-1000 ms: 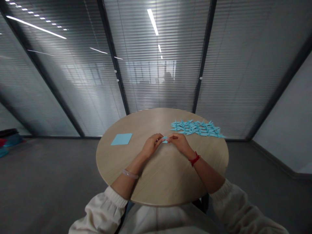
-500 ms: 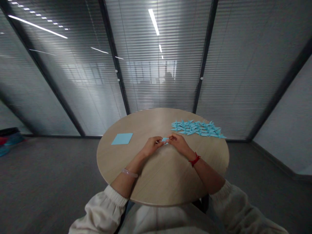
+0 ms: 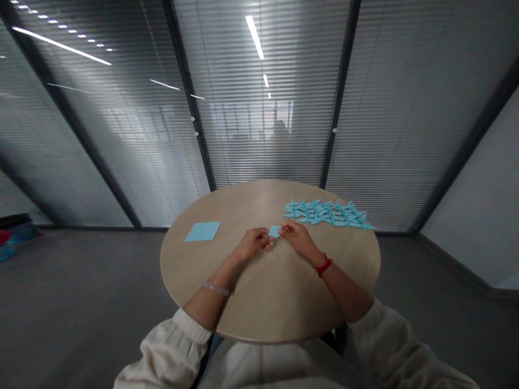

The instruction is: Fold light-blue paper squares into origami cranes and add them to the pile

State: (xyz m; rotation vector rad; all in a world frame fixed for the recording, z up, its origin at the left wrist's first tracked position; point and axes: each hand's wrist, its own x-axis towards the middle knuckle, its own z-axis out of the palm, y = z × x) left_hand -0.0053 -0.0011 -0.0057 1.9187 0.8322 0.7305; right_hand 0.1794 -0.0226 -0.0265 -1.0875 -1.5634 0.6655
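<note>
A small folded piece of light-blue origami paper (image 3: 274, 231) is held just above the middle of the table, between my two hands. My right hand (image 3: 297, 236), with a red string bracelet at its wrist, pinches the right edge between thumb and fingertips. At the left edge are the curled fingers of my left hand (image 3: 252, 243), its thumb lying lower, near the bottom corner. How firmly the left fingertips grip is too small to make out. Several folded blue paper cranes (image 3: 328, 213) stand in rows beyond my right hand.
A flat stack or sheet of blue square paper (image 3: 203, 231) lies on the left of the round wooden table (image 3: 267, 302). Glass partitions with blinds (image 3: 271, 151) rise behind the table. Dark bags or items (image 3: 18, 232) sit on the floor far left.
The folded paper has tilted up and shows more of its face. My left thumb has slid down off the front of it. My right hand stays nearly in place.
</note>
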